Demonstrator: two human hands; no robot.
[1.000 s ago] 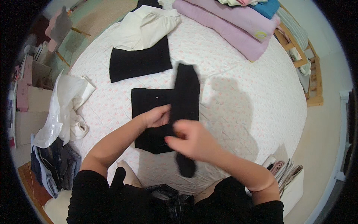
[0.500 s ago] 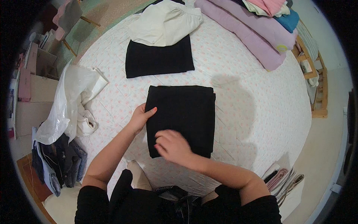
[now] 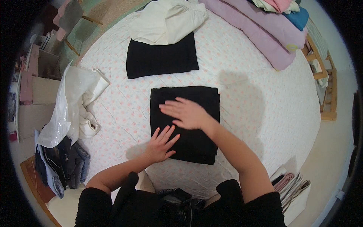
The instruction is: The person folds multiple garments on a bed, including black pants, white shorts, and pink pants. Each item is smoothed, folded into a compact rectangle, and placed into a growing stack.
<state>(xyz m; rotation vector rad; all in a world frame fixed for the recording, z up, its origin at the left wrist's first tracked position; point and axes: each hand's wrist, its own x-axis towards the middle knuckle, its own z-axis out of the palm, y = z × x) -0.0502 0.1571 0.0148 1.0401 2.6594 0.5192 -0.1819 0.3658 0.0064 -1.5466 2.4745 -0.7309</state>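
Note:
A folded black garment point(image 3: 200, 145) lies as a near square on the bed in front of me; I cannot make out its kind. My left hand point(image 3: 162, 143) rests on its near left part, fingers spread. Higher up, my right hand point(image 3: 187, 113) is laid over the cloth with fingers stretched out, slightly blurred. Neither hand grips anything. Beyond them is a second folded black garment point(image 3: 162, 58), partly covered by a white garment point(image 3: 168, 22) with a gathered waistband.
The bed sheet point(image 3: 242, 125) is white with small pink marks. At left sit a clear plastic bag point(image 3: 60, 117), a white garment point(image 3: 89, 126) and a heap of dark clothes and jeans point(image 3: 66, 162). Lilac bedding point(image 3: 261, 30) lies far right, folded fabrics point(image 3: 291, 185) near right.
My left hand has left the garment's left edge and now lies on its near left part. My right hand has moved away from me, its curled fingers now stretched flat.

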